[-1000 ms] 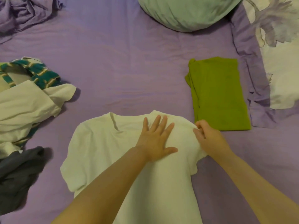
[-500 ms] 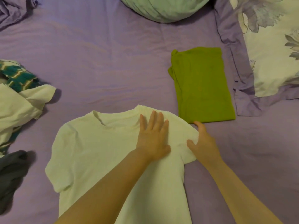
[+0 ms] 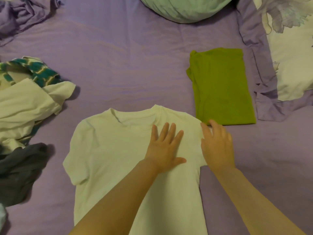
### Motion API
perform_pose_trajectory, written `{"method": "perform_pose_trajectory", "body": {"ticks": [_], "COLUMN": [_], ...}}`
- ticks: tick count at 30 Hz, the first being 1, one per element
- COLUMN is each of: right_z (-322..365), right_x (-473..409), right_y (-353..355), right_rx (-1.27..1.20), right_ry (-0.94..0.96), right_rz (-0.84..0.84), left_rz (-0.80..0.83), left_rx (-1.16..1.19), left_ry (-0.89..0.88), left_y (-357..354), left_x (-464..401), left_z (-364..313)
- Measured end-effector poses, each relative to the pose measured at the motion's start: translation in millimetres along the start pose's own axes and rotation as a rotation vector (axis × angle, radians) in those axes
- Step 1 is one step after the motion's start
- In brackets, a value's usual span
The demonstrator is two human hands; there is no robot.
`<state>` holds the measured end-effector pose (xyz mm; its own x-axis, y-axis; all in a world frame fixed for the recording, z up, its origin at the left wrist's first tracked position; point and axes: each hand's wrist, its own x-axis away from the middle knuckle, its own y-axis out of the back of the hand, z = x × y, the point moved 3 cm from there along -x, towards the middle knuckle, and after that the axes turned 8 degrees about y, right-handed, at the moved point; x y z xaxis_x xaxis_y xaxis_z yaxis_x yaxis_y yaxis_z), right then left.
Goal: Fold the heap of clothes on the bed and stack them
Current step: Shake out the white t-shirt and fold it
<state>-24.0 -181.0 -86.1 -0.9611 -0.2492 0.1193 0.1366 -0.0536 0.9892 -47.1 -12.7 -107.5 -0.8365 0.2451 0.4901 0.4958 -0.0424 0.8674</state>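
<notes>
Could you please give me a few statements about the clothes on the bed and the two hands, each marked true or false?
1. The left hand lies flat, fingers straight, on the white T-shirt. True.
2. The green garment lies crumpled in the heap. False: it lies folded, apart from the unfolded heap at the left.
3. The right hand is at the T-shirt's right sleeve. True.
4. The white T-shirt is already folded in half. False: it lies spread out, neckline away from the person.
5. A dark grey garment lies left of the T-shirt. True.
</notes>
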Motion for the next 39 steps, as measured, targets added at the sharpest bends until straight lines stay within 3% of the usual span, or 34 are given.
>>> {"method": "perform_pose_trajectory", "body": {"ticks": [2, 5, 9, 12, 15, 18, 22, 29, 35, 39], "right_z": [32, 87, 153, 207, 257, 297, 329, 328, 326, 313], "right_x": [3, 12, 14, 9, -9, -36, -64, -75, -65, -45], "right_y": [-1, -15, -25, -17, -17, -17, -15, -21, -20, -26], "right_rx": [-0.021, -0.030, 0.011, -0.023, -0.039, -0.047, -0.042, -0.130, -0.305, -0.293], "right_ry": [0.181, 0.348, 0.289, 0.379, 0.530, 0.556, 0.536, 0.439, 0.374, 0.412], "right_rz": [0.019, 0.191, 0.417, 0.360, 0.436, 0.407, 0.447, 0.531, 0.478, 0.432], "left_rz": [0.007, 0.035, -0.005, -0.046, -0.170, -0.201, -0.096, -0.346, -0.117, 0.182], "left_rx": [-0.007, -0.015, 0.035, 0.086, 0.275, 0.669, 0.851, 1.094, 0.865, 1.014], "left_ry": [0.030, 0.090, 0.214, 0.386, 0.645, 0.789, 0.776, 0.616, 0.712, 0.726], "left_y": [-6, -17, -23, -23, -22, -26, -26, 2, 12, 10], "left_x": [21, 56, 99, 121, 136, 138, 135, 140, 138, 138], "left_z": [25, 68, 135, 182, 225, 256, 274, 288, 298, 304]}}
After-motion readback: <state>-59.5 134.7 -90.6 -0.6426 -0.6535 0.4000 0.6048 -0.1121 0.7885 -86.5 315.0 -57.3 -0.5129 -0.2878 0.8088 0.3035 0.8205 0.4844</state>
